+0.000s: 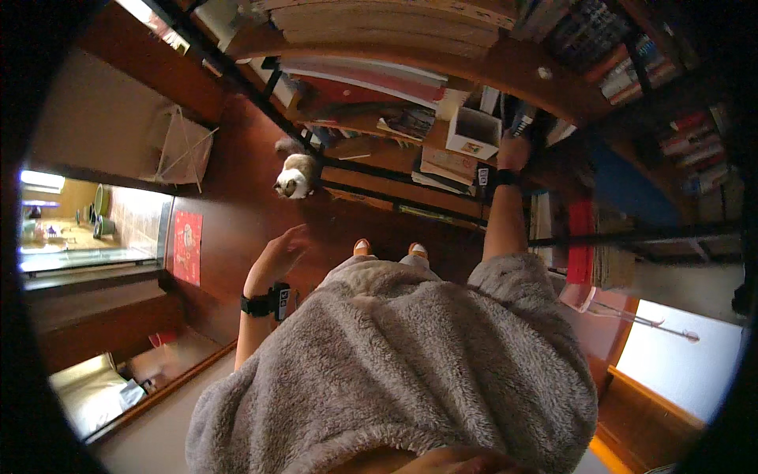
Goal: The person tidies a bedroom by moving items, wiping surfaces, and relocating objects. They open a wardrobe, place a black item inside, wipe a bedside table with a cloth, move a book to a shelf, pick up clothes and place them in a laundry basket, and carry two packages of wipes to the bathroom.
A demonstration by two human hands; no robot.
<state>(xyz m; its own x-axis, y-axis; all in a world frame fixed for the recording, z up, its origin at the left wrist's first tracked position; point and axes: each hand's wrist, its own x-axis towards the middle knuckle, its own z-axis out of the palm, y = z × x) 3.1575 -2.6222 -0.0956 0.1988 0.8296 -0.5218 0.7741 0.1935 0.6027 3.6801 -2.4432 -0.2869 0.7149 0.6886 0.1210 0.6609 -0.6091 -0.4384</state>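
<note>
While the left hand hung empty, fingers loosely together, a white box stood shelved just left of the nearer right hand, whose finger state could not be told.

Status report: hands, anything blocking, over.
Left hand open, apparently empty. Right hand beside white open-topped box, grip unclear. Brown-and-white cat on brown floor, clear of both hands.

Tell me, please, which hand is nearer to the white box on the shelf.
The right: the right hand is just to the right of the white box; the left hand is farther off, toward the picture's lower left.
</note>
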